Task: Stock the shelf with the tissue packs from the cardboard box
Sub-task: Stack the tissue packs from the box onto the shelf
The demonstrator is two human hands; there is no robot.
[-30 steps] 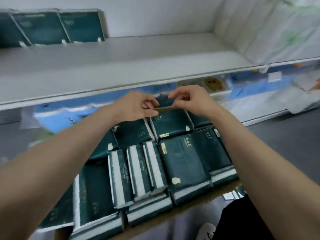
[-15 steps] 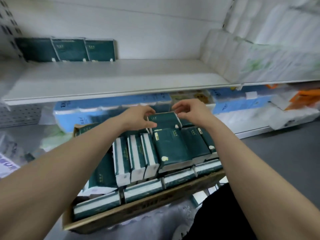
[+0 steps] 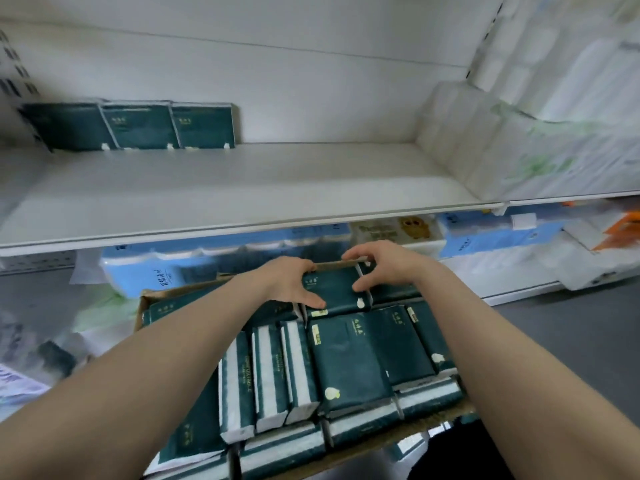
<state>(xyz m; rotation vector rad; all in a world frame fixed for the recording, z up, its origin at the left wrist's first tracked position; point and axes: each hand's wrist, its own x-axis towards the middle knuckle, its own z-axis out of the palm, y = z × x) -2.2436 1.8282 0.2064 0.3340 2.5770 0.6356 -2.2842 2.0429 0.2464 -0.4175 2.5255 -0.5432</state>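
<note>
You are gripping one tissue pack [image 3: 334,289] at the far edge of the cardboard box [image 3: 145,296], your left hand [image 3: 291,284] and right hand [image 3: 381,268] clasping opposite ends of its crosswise length, while the shelf [image 3: 242,188] is lying above and beyond.

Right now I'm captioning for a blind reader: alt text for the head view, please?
The left hand and right hand grip one green pack at the far end of the box. Above, three matching packs stand back left on the shelf.
</note>
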